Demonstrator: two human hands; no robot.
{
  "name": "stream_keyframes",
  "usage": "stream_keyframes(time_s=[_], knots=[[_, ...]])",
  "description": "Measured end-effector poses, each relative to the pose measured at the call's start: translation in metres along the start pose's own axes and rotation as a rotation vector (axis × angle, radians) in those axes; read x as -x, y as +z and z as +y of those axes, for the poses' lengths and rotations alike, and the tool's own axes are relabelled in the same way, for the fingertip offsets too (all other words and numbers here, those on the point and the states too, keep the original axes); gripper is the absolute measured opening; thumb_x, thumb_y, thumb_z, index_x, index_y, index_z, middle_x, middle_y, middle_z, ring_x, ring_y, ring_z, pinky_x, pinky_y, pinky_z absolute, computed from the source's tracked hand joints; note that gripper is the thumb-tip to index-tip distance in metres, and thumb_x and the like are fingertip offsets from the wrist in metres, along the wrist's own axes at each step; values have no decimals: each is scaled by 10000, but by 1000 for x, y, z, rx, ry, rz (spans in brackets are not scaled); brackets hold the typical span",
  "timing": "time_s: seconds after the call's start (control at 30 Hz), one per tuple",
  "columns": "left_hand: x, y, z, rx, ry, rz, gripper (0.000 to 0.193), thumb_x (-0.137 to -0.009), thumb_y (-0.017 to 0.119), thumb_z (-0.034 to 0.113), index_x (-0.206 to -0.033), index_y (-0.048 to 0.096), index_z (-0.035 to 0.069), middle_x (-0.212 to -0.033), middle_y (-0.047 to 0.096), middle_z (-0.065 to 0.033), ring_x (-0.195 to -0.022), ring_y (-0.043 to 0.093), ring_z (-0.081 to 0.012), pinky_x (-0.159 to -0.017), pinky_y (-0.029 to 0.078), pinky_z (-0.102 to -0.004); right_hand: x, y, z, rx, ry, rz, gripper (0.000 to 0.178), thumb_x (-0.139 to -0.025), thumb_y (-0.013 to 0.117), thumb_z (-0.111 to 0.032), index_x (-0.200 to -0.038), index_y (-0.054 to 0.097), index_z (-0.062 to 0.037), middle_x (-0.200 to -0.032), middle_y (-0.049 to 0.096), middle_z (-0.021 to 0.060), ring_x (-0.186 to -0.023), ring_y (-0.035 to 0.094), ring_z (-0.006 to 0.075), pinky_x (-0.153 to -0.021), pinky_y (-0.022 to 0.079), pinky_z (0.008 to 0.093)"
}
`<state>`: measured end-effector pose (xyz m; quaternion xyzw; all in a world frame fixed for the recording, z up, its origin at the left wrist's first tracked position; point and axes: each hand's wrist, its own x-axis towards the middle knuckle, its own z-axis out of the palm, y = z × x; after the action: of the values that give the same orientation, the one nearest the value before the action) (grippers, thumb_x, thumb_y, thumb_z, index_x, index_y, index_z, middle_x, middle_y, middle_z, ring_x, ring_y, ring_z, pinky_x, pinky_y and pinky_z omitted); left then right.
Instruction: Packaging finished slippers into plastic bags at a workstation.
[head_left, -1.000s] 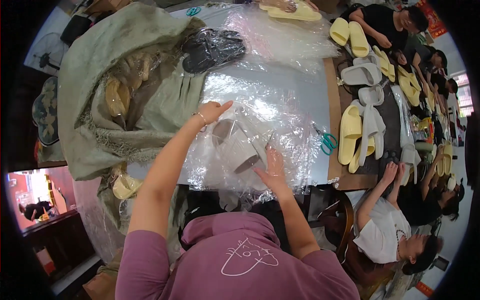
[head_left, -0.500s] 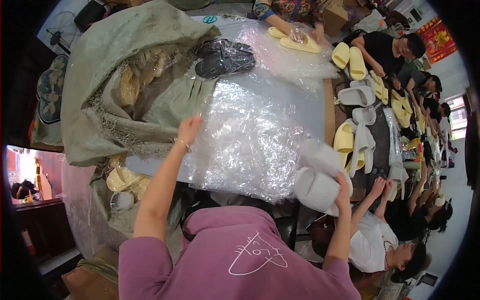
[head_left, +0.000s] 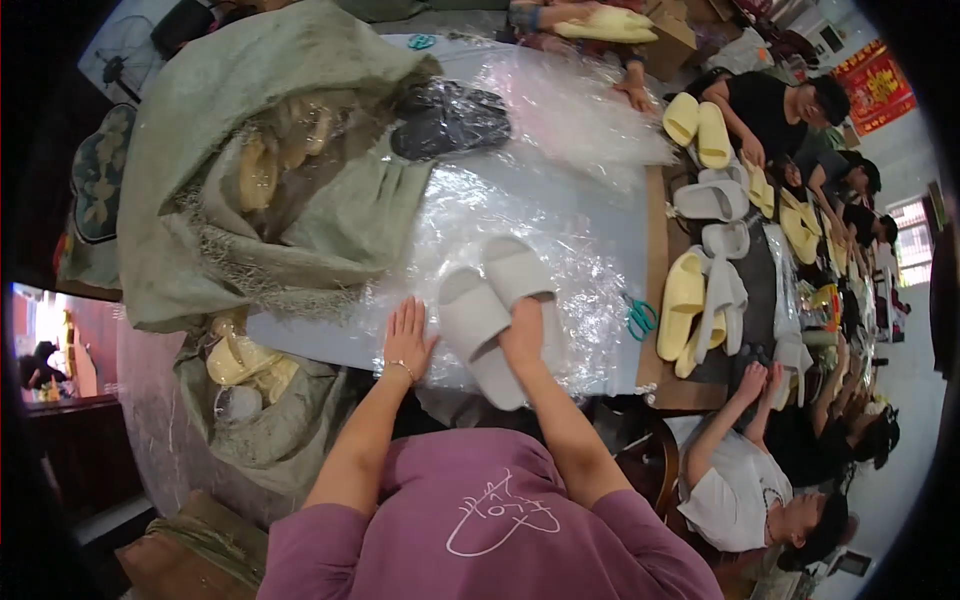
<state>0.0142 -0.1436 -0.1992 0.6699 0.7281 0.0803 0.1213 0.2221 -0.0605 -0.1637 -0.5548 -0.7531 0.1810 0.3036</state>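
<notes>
A pair of light grey slippers (head_left: 472, 308) is in my right hand (head_left: 523, 338), whose fingers reach in between the two and are partly hidden. The pair lies over a pile of clear plastic bags (head_left: 450, 215) near the table's front edge. To the left of the slippers, my left hand (head_left: 407, 338) rests flat with its fingers spread, on or just above the edge of the plastic, and holds nothing. Teal-handled scissors (head_left: 641, 317) lie on the table to the right of the bags.
A big green sack (head_left: 300, 60) holding wrapped slippers covers the table's left side. Black wrapped slippers (head_left: 450, 120) lie behind the bags. Yellow slippers (head_left: 682, 300) and grey ones line a belt on the right, where several people sit. Across the table, a person holds yellow slippers (head_left: 603, 25).
My right hand has brought the grey slippers left from the table's right edge onto the bags. My left hand has come nearer me and flattened. The scissors are now uncovered.
</notes>
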Motion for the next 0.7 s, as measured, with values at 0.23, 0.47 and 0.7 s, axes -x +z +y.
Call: stream_keyframes(time_s=[0.23,0.47,0.7], knots=[[-18,-22,10,-110,-51,-56,638,-854,458,401,-1365,305,53,-1426,281,-135,-1343,186,-295,-1086,76,-489,5,-11,70,139,73,15,422,-602,583,-8,-1015,504,36,-1084,491,247,-1123,387,426,-1054,214,496],[-158,-17,21,595,-271,148,357,-823,579,312,-1065,577,49,-919,630,-144,-868,592,-310,-773,457,-383,10,-1,56,141,123,-53,360,-617,534,19,-977,528,26,-1144,482,230,-1171,347,437,-1071,158,517],[-200,-43,12,675,-380,160,190,-807,555,134,-987,602,94,-917,625,-170,-848,593,-339,-762,458,-423,10,-6,81,53,137,119,266,-599,518,35,-865,513,16,-1031,502,219,-1067,406,409,-1048,204,507]])
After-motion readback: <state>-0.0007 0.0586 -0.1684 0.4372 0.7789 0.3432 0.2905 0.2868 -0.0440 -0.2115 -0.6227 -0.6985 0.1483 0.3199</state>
